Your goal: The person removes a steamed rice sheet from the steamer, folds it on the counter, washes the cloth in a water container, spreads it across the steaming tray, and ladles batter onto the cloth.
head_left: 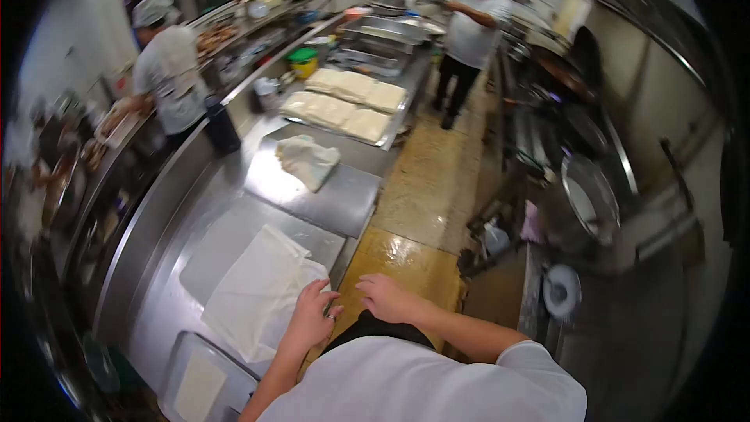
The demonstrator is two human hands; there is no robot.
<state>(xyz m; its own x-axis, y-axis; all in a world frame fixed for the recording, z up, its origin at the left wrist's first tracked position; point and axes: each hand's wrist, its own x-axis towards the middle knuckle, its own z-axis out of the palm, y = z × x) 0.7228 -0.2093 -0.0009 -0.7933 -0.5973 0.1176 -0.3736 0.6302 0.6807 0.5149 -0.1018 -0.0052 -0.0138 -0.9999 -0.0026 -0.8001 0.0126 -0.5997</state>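
Shirt (426,383): I am seeing plain white cloth filling my feed.
Right sleeve (539,361): it is ending short of the forearm (461,330), also white.
Lower garment (381,330): black is showing past the white.
Left hand (315,314): I am spotting a ring (331,317).

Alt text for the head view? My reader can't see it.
The left hand is by a white sheet on a steel counter, the right hand apart from it. Farther along lie a crumpled cloth and two rows of pale flat pieces; co-workers stand nearby.
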